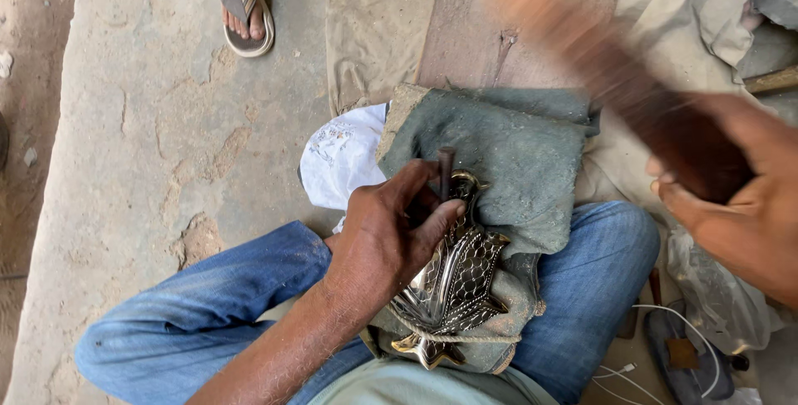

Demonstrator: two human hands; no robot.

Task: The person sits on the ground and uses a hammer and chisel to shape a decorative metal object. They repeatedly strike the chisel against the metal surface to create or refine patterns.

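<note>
The left hand (391,235) is closed around a dark punch (446,174), held upright between thumb and fingers, its lower tip on the upper end of a shiny brass piece (457,280). The brass piece is leaf-like, with a scale pattern cut into it, and lies on a grey-green cloth pad (507,156) across the person's lap, between knees in blue jeans (208,305). A cord (465,338) runs over the lower end of the brass piece, just above its pointed foot.

The right hand (740,206) is gripped tight on the handle of a wooden mallet (607,64), raised up and to the right of the punch and well apart from it. The mallet is blurred, so its head shape is unclear.

A white cloth (341,156) sticks out from under the left side of the pad. Behind the pad lies a flat brown slab (465,39) on a dusty tan sheet (374,14). The floor (150,122) to the left is rough concrete, and another person's foot in a sandal (243,6) stands at the top edge. At lower right a white cable (673,314) lies beside a dark object that is too small to tell
</note>
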